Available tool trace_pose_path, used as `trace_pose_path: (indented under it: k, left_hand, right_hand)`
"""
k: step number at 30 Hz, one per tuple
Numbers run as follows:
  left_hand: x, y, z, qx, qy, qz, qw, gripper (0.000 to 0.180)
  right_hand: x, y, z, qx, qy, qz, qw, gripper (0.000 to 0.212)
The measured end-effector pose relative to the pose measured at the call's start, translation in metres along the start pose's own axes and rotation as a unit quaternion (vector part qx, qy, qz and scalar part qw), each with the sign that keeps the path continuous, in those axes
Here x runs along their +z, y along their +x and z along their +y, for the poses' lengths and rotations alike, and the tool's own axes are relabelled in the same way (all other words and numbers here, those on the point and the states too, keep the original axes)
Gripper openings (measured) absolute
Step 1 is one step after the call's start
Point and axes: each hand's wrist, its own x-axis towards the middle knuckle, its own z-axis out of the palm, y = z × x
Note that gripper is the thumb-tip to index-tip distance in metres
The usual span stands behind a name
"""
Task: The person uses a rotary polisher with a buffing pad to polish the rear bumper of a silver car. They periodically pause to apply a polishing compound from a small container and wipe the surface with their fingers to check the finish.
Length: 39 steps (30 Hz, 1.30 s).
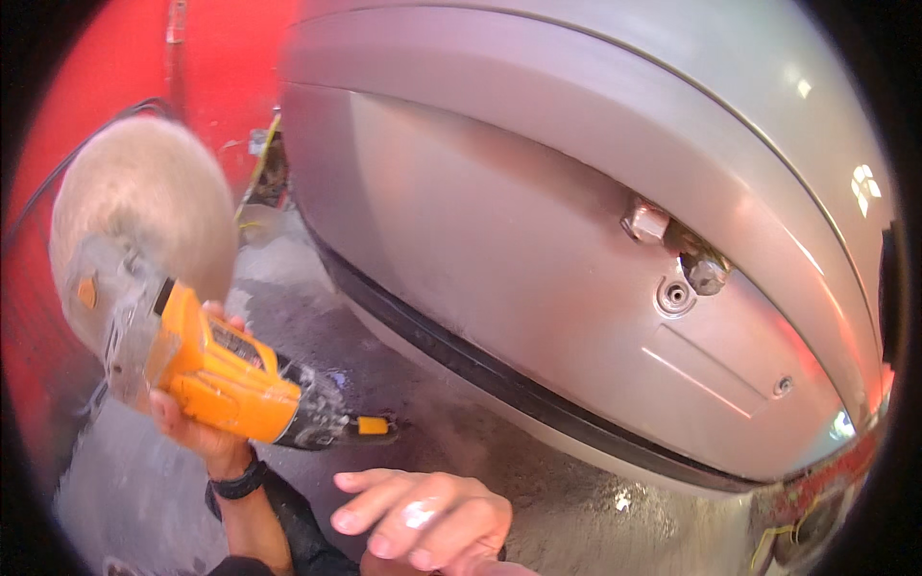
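Note:
My left hand [197,432] is wrapped around the body of an orange and black power polisher [230,379] with a dusty grey head. At its far end sits a large round beige pad [144,187], its face turned away and apart from the car. My right hand [437,518] hovers below the tool's rear end, fingers stretched out and holding nothing. A white patch shows on its back. To the right is a silver car tailgate [499,250] with a pinkish sheen. Its recess shows two exposed fittings [645,222] and a round lock hole [676,296].
A black trim strip [480,379] runs along the tailgate's lower edge. Behind the pad rises a red wall [230,67], with a dark cable [48,187] across it. Stained grey concrete floor [144,499] lies below. Yellow wires [768,542] hang by a rusty red part at lower right.

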Motion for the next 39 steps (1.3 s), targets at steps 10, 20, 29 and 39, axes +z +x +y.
trace_pose_path:
  k: [10,20,29,39]
  left_hand:
    - [-0.071,0.012,-0.071,-0.136,-0.096,-0.079,0.983,0.108]
    - [-0.135,0.035,-0.131,-0.219,-0.256,-0.131,0.932,0.125]
    - [-0.155,0.06,-0.15,-0.176,-0.409,-0.284,0.849,0.11]
    - [-0.14,0.03,-0.113,-0.152,-0.275,-0.207,0.927,0.12]
  right_hand:
    - [-0.031,-0.007,0.017,0.247,-0.328,-0.016,0.912,0.05]
    - [-0.009,-0.008,0.085,0.119,-0.726,0.023,0.677,0.044]
    - [0.005,0.044,0.079,-0.009,-0.848,-0.095,0.522,0.033]
    - [-0.013,-0.182,-0.163,0.042,-0.954,0.275,0.113,0.039]
